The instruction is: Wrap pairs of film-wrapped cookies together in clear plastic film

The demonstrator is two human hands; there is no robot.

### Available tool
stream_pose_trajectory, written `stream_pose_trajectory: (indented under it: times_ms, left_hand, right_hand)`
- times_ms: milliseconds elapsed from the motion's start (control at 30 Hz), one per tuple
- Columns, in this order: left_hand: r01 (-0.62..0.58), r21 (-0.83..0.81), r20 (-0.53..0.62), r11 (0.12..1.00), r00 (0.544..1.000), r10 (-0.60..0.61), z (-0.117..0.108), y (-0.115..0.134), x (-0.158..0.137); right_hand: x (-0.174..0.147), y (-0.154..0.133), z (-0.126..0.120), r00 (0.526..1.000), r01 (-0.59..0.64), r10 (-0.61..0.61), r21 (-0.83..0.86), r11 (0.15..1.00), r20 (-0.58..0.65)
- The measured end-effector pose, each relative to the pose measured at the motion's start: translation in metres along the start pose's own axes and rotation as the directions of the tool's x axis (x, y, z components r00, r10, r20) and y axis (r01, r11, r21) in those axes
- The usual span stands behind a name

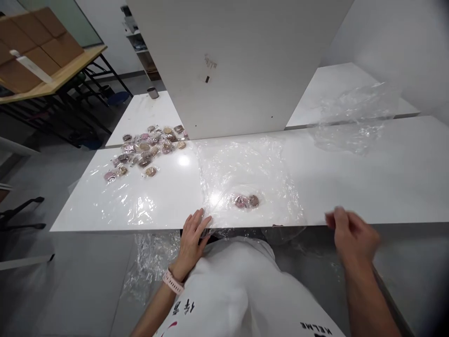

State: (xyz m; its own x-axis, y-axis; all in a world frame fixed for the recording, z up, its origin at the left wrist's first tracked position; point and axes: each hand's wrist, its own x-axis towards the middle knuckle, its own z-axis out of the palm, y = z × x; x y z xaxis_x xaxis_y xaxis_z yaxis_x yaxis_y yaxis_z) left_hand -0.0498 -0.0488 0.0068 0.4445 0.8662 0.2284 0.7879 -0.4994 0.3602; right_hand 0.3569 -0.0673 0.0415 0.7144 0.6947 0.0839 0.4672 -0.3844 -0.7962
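Observation:
A large clear plastic bag [245,161] lies flat on the white table. Two small round wrapped treats, a pinkish one [241,201] and a brown one [254,201], sit side by side at its near half; whether they are inside or on top I cannot tell. My left hand [192,236], with a pink band on the wrist, rests on the table's front edge by the bag's near left corner, fingers stretched out. Beyond the bag to the right, my right hand [354,234] is raised at the table edge, fingers curled in and slightly blurred, with nothing visible in them.
Several individually wrapped treats [144,146] are heaped on the table's left. Another crumpled clear plastic sheet [354,121] lies at the back right. A tall white panel [238,65] stands behind the bag. More clear plastic [150,262] hangs below the table edge at left.

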Motion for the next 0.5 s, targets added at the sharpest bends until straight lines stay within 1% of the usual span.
stream_pose_trajectory:
  times_ms: [33,67,100,133,167,200,233,267,300,333,400,433,500]
  left_hand:
    - [0.024,-0.020,-0.057,1.000,0.998,-0.025,0.004,-0.002,0.001]
    - [0.034,-0.042,-0.097,0.999,0.995,-0.038,0.006,-0.004,0.004]
    - [0.028,-0.067,-0.113,0.997,0.993,-0.035,0.007,-0.006,0.008]
    - [0.011,-0.094,-0.109,0.996,0.994,-0.021,0.007,-0.007,0.013]
    - [-0.010,-0.126,-0.092,0.992,0.996,-0.002,0.005,-0.009,0.018]
    - [-0.026,-0.166,-0.070,0.986,0.997,0.014,0.001,-0.010,0.023]
    - [-0.033,-0.215,-0.048,0.976,0.999,0.023,-0.004,-0.011,0.028]
    - [-0.025,-0.273,-0.029,0.962,0.999,0.017,-0.010,-0.013,0.032]
    - [0.000,-0.332,-0.014,0.943,1.000,-0.005,-0.018,-0.014,0.036]
    - [0.037,-0.386,-0.002,0.922,0.999,-0.041,-0.025,-0.015,0.040]
    - [0.103,-0.461,0.001,0.882,0.993,-0.116,-0.038,-0.015,0.052]
    - [0.119,-0.475,-0.015,0.872,0.990,-0.144,-0.042,-0.014,0.059]
    - [0.124,-0.454,-0.060,0.882,0.984,-0.169,-0.042,-0.013,0.077]
  right_hand:
    - [-0.023,0.021,-0.003,0.988,-0.157,0.157,0.008,0.988,-0.007]
    - [-0.044,0.038,0.002,0.953,-0.302,0.300,0.124,0.945,0.037]
    - [-0.063,0.052,0.011,0.908,-0.418,0.394,0.251,0.873,0.143]
    - [-0.079,0.060,0.024,0.855,-0.513,0.429,0.354,0.782,0.290]
    - [-0.091,0.065,0.036,0.798,-0.587,0.410,0.420,0.692,0.442]
    - [-0.098,0.066,0.047,0.739,-0.644,0.357,0.442,0.625,0.572]
    - [-0.102,0.064,0.055,0.685,-0.681,0.300,0.437,0.588,0.664]
    - [-0.102,0.061,0.059,0.648,-0.697,0.254,0.424,0.578,0.718]
    - [-0.098,0.055,0.058,0.629,-0.697,0.221,0.415,0.585,0.745]
    - [-0.092,0.049,0.054,0.630,-0.684,0.195,0.418,0.598,0.752]
    - [-0.071,0.034,0.041,0.656,-0.653,0.139,0.466,0.597,0.742]
    - [-0.058,0.026,0.036,0.669,-0.646,0.110,0.502,0.574,0.735]
    - [-0.029,0.008,0.033,0.699,-0.650,0.089,0.578,0.493,0.710]
